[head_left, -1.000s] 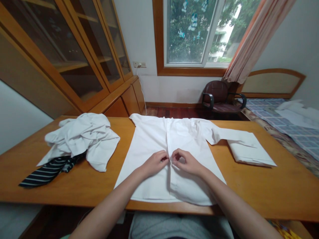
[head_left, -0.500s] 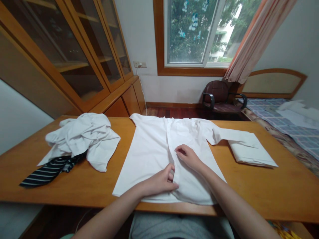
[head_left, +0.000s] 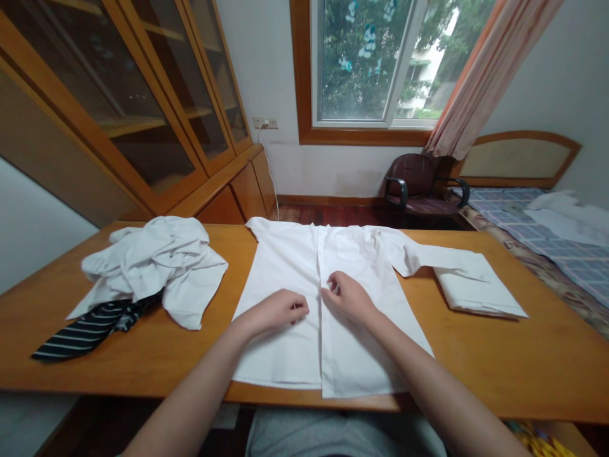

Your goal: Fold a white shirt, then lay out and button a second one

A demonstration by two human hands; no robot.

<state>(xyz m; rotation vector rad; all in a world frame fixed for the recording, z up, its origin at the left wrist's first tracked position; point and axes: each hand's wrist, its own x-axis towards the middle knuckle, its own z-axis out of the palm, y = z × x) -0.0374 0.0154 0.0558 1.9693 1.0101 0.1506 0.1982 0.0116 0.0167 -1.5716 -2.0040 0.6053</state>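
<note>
A white button-front shirt (head_left: 280,349) lies spread face up on the wooden table, its front opening running down the middle. Over the left front panel is my left hand (head_left: 283,309), fingers curled together, with no cloth visibly drawn up in them. My right hand (head_left: 349,297) is at the button edge, thumb and forefinger closed on the shirt there; the fingertips are partly hidden. One sleeve (head_left: 442,256) reaches to the right over a folded white cloth (head_left: 490,295). The bottom hem lies near the table's front edge.
A crumpled white garment (head_left: 159,257) lies at the left on the table (head_left: 514,355), partly over a black striped tie (head_left: 78,336). Beyond the table stand a glass-door cabinet (head_left: 209,158), a brown armchair (head_left: 419,187) and a bed (head_left: 547,222).
My left hand has left the shirt's lower front edge and moved up and left. My right hand has shifted slightly left. The lower front edges now lie straighter and flatter.
</note>
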